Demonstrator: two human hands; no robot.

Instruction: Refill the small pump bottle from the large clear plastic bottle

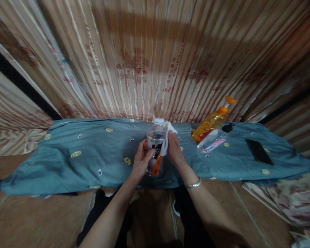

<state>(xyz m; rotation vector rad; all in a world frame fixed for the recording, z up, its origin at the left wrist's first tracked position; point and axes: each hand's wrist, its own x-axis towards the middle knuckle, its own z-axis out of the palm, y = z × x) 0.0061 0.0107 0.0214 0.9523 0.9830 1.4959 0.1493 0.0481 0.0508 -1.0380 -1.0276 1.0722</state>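
Observation:
A clear plastic bottle (155, 143) with a white cap and a black and orange label stands upright at the front middle of the blue cloth-covered table (88, 151). My left hand (141, 161) is wrapped round its left side. My right hand (174, 148) presses a white tissue (166, 137) against the bottle's right side, near the top. A silver bangle circles my right wrist.
An orange pump bottle (212, 120) and a clear bottle with a black pump (214, 139) lie on the table to the right. A black phone (259, 151) lies flat further right. A striped curtain (150, 58) hangs behind. Folded fabric (294, 199) lies at the lower right.

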